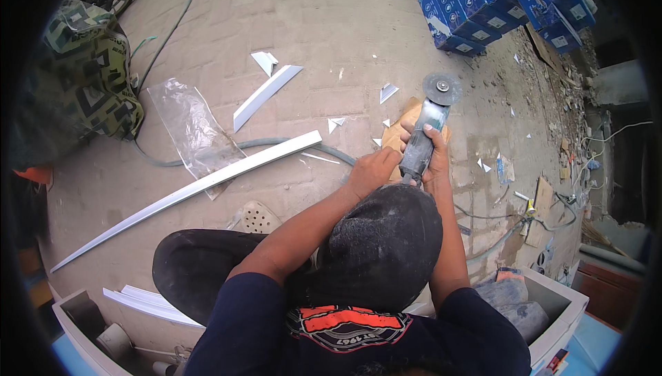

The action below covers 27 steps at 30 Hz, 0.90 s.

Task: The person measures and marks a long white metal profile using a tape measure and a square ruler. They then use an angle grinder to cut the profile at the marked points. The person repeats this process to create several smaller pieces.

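Observation:
An angle grinder with a grey cutting disc points away from me, above my raised right knee. My right hand is closed round its dark body, thumb on top, with fingers showing at the far side. Close against the grinder's left side is my left hand, its fingers curled in. What those fingertips grip is hidden. Beneath the grinder lies a brown piece, partly covered. A long white trim strip stretches across the floor to the left of my hands.
Cut white offcuts lie ahead near a clear plastic bag. A grey hose passes under the strip. Blue boxes stand far right. A camouflage-patterned cover is at left. Cables and rubble lie right.

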Available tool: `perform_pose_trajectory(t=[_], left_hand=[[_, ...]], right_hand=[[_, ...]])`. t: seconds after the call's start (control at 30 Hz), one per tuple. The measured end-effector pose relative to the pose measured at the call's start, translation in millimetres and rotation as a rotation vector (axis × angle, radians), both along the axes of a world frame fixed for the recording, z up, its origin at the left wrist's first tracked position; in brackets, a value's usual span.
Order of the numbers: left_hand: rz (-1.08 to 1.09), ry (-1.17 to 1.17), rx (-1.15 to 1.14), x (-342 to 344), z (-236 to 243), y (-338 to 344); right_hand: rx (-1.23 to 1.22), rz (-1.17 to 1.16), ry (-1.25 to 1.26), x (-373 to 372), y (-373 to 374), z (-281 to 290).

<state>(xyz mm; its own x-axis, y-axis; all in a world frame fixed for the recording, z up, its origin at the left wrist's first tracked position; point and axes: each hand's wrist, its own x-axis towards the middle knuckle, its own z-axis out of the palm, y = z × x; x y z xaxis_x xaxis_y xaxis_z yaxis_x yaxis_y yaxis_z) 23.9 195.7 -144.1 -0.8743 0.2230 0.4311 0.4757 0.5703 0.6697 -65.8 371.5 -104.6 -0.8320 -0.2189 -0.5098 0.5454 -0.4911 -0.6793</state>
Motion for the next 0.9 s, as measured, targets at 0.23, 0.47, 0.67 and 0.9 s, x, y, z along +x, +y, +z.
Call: perform_pose_trajectory(t=[0.23,0.47,0.67,0.9], left_hand=[[0.004,-0.338,-0.279,35.3,-38.6,-65.3],[0.608,-0.658,-0.783,58.1,-88.8,-219.3],[0.687,-0.658,-0.752,70.6,-107.3,-251.1],[0.823,-0.556,-0.784,77.8,-115.8,-276.9]], right_hand=[[0.314,0.344,0.068,-20.6,-63.9,-37.7],[0.959,0.955,0.462,-57.0,-71.3,-49.7],[1.034,1.211,0.6,-80.0,-98.5,-57.1],[1.066,1.392,0.567,-98.1,-134.7,-45.4]])
